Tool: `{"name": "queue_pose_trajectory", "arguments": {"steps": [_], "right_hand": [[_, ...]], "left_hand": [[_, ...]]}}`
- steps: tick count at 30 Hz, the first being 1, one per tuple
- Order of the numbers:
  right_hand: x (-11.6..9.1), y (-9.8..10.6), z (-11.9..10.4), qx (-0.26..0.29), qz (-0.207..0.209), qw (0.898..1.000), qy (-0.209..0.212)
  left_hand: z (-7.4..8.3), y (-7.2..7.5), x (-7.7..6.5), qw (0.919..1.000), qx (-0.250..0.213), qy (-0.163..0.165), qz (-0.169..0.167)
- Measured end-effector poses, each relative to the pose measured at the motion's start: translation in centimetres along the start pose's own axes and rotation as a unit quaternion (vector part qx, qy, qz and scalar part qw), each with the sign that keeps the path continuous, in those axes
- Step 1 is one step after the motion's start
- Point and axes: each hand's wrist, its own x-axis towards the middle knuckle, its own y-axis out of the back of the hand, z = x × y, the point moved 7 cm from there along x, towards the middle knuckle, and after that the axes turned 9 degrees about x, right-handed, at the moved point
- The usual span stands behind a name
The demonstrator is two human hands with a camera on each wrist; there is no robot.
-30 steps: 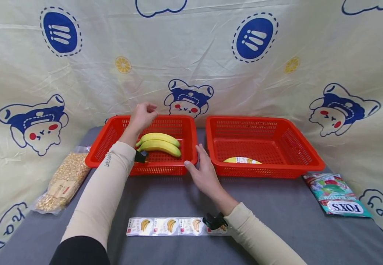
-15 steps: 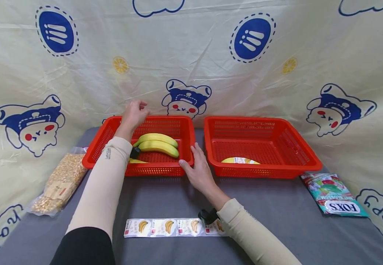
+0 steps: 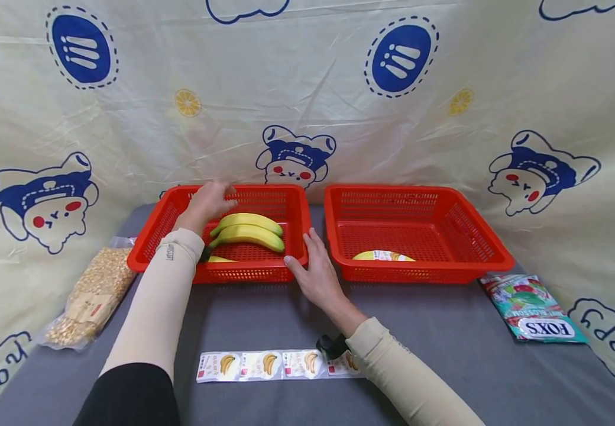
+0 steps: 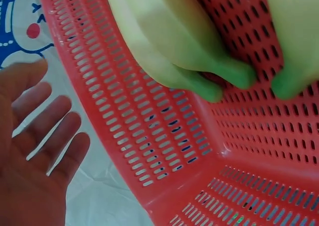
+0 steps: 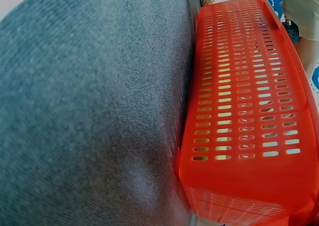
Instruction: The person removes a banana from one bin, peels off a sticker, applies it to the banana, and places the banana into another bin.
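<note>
My left hand [image 3: 207, 204] is over the back left part of the left red basket [image 3: 249, 273]. The left wrist view shows this hand [image 4: 40, 131] palm-on beside the basket rim, its fingers loosely spread and nothing in them. Bananas [image 3: 249, 234] lie inside that basket, stems toward the left; part of another banana [image 3: 220, 259] peeks over its front rim. At the basket's front right corner is my right hand [image 3: 319, 277], fingers straight along the side and thumb near the front rim. The right wrist view has the basket wall [image 5: 244, 86] but no hand.
A second red basket [image 3: 419, 273] stands to the right, a labelled banana [image 3: 366, 255] near its front. A strip of banana stickers [image 3: 267, 365] lies in front. A bag of corn kernels [image 3: 97, 290] is at left, a FOX'S candy bag [image 3: 533, 307] at right.
My left hand has shifted left and come down toward the back of the left basket. The right hand stays at the basket corner. The head view has turned slightly.
</note>
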Motion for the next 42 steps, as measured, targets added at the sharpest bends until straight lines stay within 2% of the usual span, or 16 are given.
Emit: {"name": "queue_pose_trajectory", "arguments": {"steps": [4,9,15,20,26,29,33,37,42], "right_hand": [[0.0,0.0,-0.1,0.001,0.005,1.000,0.002],[0.1,-0.1,-0.1,0.003,0.005,1.000,0.003],[0.2,0.0,-0.1,0.001,0.007,1.000,0.006],[0.1,0.0,-0.1,0.004,0.005,1.000,0.001],[0.0,0.0,-0.1,0.004,-0.002,1.000,-0.003],[0.0,0.0,0.0,0.004,-0.002,1.000,-0.003],[0.1,-0.1,0.0,0.007,-0.004,1.000,-0.005],[0.0,-0.1,0.1,0.006,-0.004,1.000,-0.008],[0.0,-0.1,0.1,0.007,0.001,1.000,-0.009]], "left_hand": [[-0.2,-1.5,0.0,0.9978,-0.020,-0.017,-0.061],[-0.8,-3.4,0.0,0.9868,-0.082,-0.022,-0.138],[-1.1,-4.5,-0.5,0.9753,-0.090,-0.025,-0.200],[-1.2,-5.0,-0.8,0.9701,-0.084,-0.023,-0.226],[-1.2,-5.8,-1.4,0.9598,-0.072,-0.026,-0.270],[-1.1,-5.9,-1.7,0.9583,-0.059,-0.031,-0.278],[-1.0,-6.0,-2.1,0.9549,-0.053,-0.022,-0.291],[-1.0,-6.4,-2.6,0.9454,-0.062,-0.003,-0.320],[-0.9,-7.0,-2.7,0.9381,-0.049,0.010,-0.343]]}}
